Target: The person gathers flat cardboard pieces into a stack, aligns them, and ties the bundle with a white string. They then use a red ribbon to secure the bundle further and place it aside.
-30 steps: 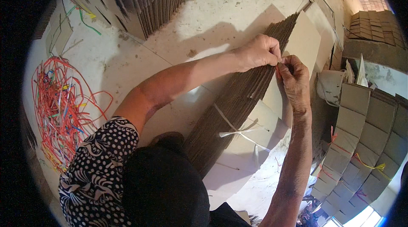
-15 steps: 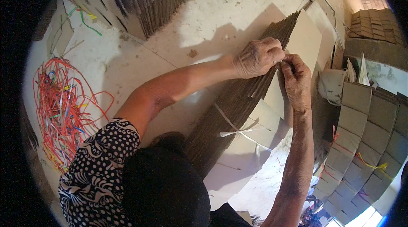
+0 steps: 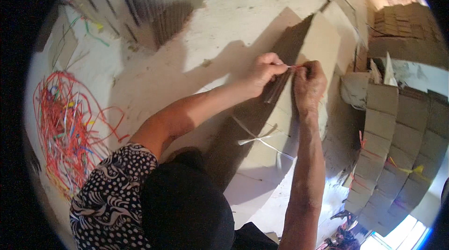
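Note:
A long stack of flat cardboard (image 3: 322,39) lies in front of me, its brown layered edges toward the left. Over its upper part, my left hand (image 3: 267,73) pinches a thin strap (image 3: 292,66), pale at the left and reddish at the right. The other end of this short taut length is in the closed fingers of my right hand (image 3: 310,86), just above the cardboard's face. Whether the strap runs round the stack is hidden by my hands. Lower down, a white strap (image 3: 255,140) crosses the same stack, knotted, with loose ends.
A tangled heap of red and mixed-colour straps (image 3: 65,133) lies on the floor at the left. More cardboard (image 3: 159,7) stands at the upper left. Tied cardboard bundles (image 3: 383,128) are piled at the right, beside a whitish bucket (image 3: 354,90).
My hands have drawn apart, and a short length of strap now shows between them. The left hand has moved left and slightly down; the whole view has shifted a little.

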